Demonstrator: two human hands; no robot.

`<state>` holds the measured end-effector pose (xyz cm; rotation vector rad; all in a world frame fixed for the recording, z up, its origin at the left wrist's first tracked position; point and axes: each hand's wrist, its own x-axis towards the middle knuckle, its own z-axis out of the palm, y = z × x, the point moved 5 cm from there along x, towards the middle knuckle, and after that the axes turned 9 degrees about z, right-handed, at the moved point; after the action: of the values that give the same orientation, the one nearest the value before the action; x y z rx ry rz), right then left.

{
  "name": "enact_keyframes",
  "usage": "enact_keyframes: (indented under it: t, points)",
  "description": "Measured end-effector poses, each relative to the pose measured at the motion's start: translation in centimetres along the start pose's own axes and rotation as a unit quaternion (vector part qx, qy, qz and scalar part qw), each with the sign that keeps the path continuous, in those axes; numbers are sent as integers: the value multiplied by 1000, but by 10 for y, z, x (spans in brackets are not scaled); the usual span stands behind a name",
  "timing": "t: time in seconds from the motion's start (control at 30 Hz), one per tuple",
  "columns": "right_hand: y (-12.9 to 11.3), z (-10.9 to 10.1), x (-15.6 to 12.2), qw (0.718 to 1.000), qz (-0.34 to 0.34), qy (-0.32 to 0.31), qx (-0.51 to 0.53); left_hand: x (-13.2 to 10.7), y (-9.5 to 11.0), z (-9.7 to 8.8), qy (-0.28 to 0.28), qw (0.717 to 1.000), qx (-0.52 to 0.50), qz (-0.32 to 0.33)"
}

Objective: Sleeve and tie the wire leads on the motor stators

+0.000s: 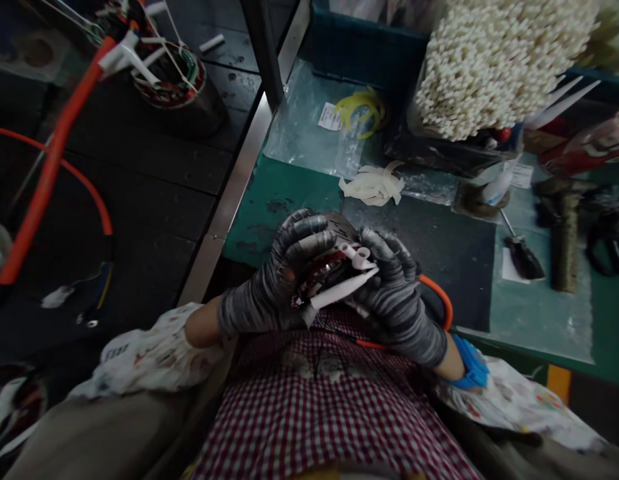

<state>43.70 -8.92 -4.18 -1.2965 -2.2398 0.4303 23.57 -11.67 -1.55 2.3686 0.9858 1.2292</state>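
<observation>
White tube (342,291) points up-right across stator (320,272).

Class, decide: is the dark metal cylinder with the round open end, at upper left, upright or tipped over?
Upright: the cylinder stands on the black surface, its open end facing up.

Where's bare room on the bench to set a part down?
Dark mat, between the right hand and the screwdriver; green benchtop, between the metal edge and the white strips. Crowded: back right, around the heap of white pieces.
</observation>
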Motion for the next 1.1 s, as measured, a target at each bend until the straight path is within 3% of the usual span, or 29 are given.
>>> enact_keyframes:
  t: [0.13, 0.3, 0.4, 0.53, 0.6, 0.7, 0.87, 0.97, 1.1]
  points:
    - [3, 1, 2, 999, -27, -14, 33, -3, -3, -1, -6, 1000, -8, 6]
    - [-2, 1, -3, 999, -10, 34, -21, -2, -4, 0, -24, 999, -21, -8]
    - [-11, 3, -11, 997, -37, 57, -47, 0, -2, 2, -6, 1000, -20, -5]
    - [-13, 6, -16, 992, 31, 88, -80, 0, -3, 6, 30, 999, -10, 7]
    - [-15, 6, -16, 989, 28, 95, -109, -3, -4, 8, 49, 999, -7, 11]
    - [-20, 2, -14, 986, -13, 89, -138, -11, -3, 13, 81, 997, -10, 0]
    - [-20, -2, -16, 987, -45, 82, -129, -27, 4, 30, 123, 986, 35, -105]
    - [-9, -7, -17, 990, -60, 83, -98, -26, 8, 37, 141, 982, 65, -108]
    - [16, -19, -7, 997, -71, -4, 28, -12, 7, 38, 130, 982, 101, -93]
